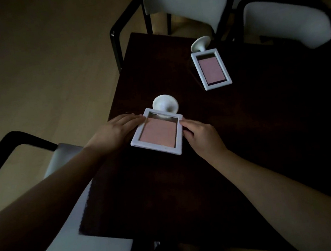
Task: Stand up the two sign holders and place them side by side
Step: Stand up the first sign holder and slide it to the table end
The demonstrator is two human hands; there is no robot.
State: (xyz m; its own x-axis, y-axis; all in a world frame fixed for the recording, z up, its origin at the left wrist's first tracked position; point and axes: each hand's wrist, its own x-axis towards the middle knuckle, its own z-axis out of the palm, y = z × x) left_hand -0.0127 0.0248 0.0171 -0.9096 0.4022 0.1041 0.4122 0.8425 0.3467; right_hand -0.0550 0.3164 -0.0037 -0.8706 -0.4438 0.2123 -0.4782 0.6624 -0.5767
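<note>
A: Status on the near sign holder (157, 133)?

B: Lies flat on the dark table (242, 138), pink insert up, round white base at its far end. Near the table's left edge.

A: Hands?

B: Left hand (114, 133) flat, fingers stretched out and close together, fingertips touching the frame's left edge. Right hand (201, 135) loosely curled, fingertips on the frame's right edge. Neither has closed around it; the holder sits between both hands, touched from each side.

A: Second one?

B: Far sign holder (211, 69) also lies flat, well apart from the near one, toward the table's far side. Base points away, toward the white chairs (187, 1) beyond the table. Nothing touches it.

A: Anything else?

B: Another chair (69, 225) at the table's left, beneath the left forearm.
</note>
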